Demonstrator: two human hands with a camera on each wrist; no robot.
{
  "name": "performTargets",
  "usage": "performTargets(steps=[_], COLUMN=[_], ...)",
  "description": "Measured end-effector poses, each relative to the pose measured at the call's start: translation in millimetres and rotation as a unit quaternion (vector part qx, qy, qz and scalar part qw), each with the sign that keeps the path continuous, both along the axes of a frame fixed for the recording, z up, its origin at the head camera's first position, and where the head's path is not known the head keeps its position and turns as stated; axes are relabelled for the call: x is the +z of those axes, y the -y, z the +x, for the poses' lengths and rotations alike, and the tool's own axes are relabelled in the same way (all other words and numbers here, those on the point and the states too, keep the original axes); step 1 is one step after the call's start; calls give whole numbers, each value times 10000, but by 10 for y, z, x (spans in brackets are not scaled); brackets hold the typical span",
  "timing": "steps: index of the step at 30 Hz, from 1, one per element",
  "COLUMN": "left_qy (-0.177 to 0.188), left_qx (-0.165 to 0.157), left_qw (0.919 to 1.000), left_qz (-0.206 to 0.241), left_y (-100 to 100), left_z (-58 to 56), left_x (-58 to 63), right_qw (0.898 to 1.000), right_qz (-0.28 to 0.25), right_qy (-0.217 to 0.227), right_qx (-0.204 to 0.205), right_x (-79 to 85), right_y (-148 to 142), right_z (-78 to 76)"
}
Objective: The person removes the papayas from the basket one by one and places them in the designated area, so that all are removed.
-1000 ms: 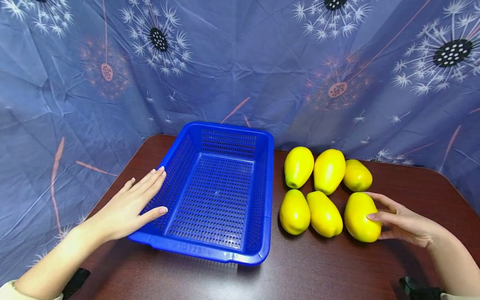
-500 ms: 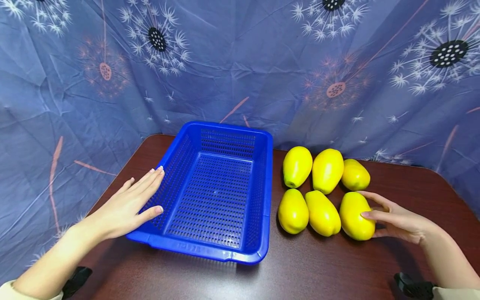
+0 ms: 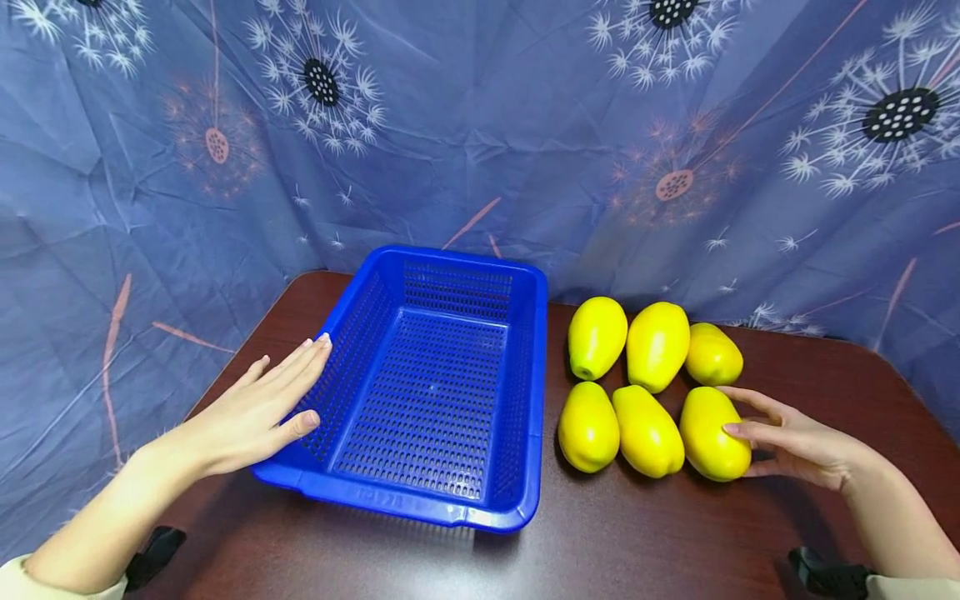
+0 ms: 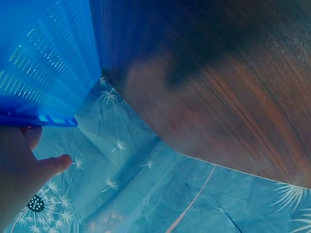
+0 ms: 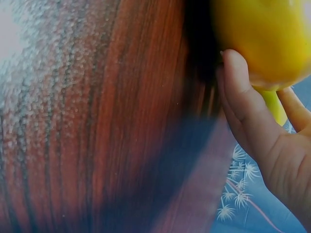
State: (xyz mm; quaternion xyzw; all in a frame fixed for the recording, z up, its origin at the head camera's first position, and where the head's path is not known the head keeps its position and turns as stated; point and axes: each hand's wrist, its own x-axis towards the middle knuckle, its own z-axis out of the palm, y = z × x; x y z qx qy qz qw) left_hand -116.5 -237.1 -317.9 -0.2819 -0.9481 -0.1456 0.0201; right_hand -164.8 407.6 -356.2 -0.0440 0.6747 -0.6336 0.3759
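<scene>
My right hand holds a yellow papaya at the right end of the front row, with the thumb on its near upper side and other fingers around its right side. That papaya lies right against its neighbour, another yellow papaya. In the right wrist view, the thumb and fingers lie along the underside of the fruit. Over the left rim of a blue perforated plastic basket rests my left hand, its fingers straight and the thumb apart. No fruit lies in the basket.
More yellow papayas stand close by: one at the front left, and a back row with one papaya, a second papaya and a smaller fruit. A blue dandelion-print cloth hangs behind the dark wooden table.
My right hand has slid the front right papaya slightly left, up against its neighbour, and then stayed still. The left hand keeps its place on the basket, its thumb drawn in a little.
</scene>
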Motion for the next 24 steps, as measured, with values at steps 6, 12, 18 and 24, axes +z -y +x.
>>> performTargets(steps=[6, 12, 18, 24], left_qy=[-126, -415, -443, -549], left_qx=[-56, -168, -204, -96], left_qw=[9999, 9990, 9987, 9981], left_qz=[-57, -83, -131, -252], left_y=[0, 1, 6, 68], left_z=[-8, -20, -29, -29], left_x=[-7, -30, -15, 8], right_qw=[9999, 9998, 9996, 9983], right_qz=[-79, 2, 188, 482], right_qy=[-42, -174, -192, -323], right_qx=[64, 96, -19, -89], right_x=[22, 40, 44, 78], right_y=[-11, -21, -41, -73], right_z=[4, 16, 20, 28])
